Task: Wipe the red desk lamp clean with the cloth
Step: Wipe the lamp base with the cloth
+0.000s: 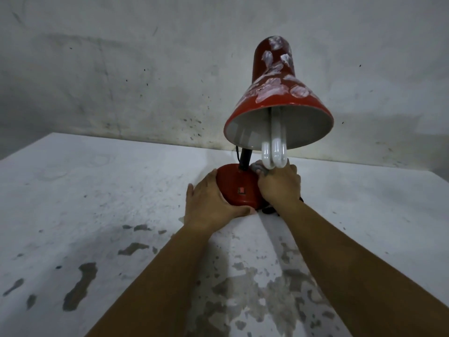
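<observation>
The red desk lamp stands upright near the back of the white table. Its bell shade carries white flower prints and tilts toward me, with a white U-tube bulb hanging out of it. My left hand grips the left and front side of the round red base, thumb curled along the front rim. My right hand holds a small grey cloth bunched against the back right of the base, just under the bulb. A black stem rises from the base.
The white tabletop is worn, with grey patches where paint has flaked. A stained grey wall runs close behind the lamp. A black cord lies beside the base under my right wrist. The table's right edge falls away at far right.
</observation>
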